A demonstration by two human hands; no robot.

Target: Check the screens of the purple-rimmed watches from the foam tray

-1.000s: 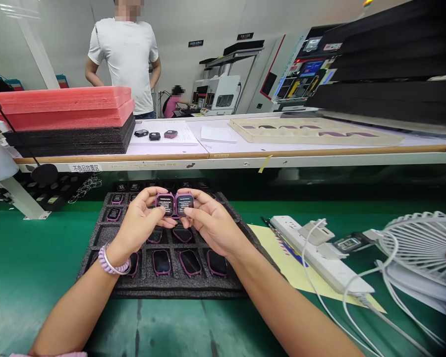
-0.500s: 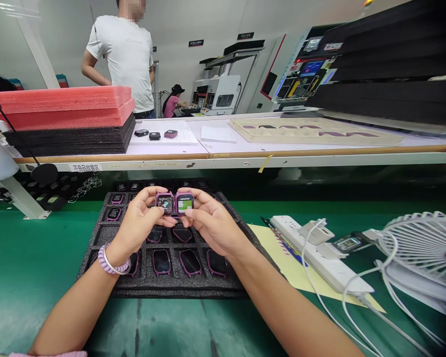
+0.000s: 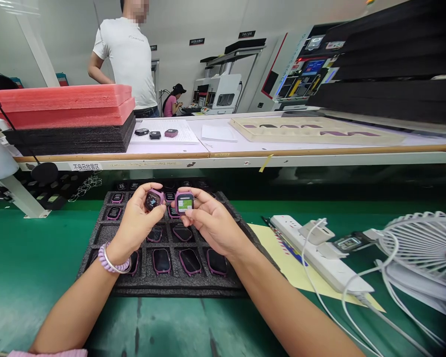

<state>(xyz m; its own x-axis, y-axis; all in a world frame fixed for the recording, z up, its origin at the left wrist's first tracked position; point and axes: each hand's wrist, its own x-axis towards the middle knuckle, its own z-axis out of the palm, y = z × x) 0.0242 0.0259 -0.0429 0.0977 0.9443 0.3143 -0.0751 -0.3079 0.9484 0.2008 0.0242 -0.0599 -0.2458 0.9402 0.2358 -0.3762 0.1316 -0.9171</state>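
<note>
My left hand [image 3: 139, 218] pinches a purple-cased smartwatch without a strap [image 3: 153, 199], its lit dark screen tilted. In my right hand [image 3: 208, 215] is a second purple smartwatch [image 3: 185, 202], whose screen glows green and white. A small gap separates the two watches. Both hands are above a black foam tray [image 3: 134, 287] on the green bench. Several more purple watches sit in its pockets, such as a dark-screened one [image 3: 161, 261] in the front row. My hands and forearms hide part of the tray.
At right lie a white power strip [image 3: 319, 253], a yellow sheet [image 3: 260, 233], cables and a white fan [image 3: 427, 243]. A shelf edge [image 3: 223, 159] runs across behind the tray, carrying red foam [image 3: 67, 101] and a beige tray [image 3: 315, 141]. Two people are beyond it.
My left hand has drawn its watch leftward and tilted it, parting it from the other watch. The right hand and its watch stay nearly still. The standing person has shifted slightly right.
</note>
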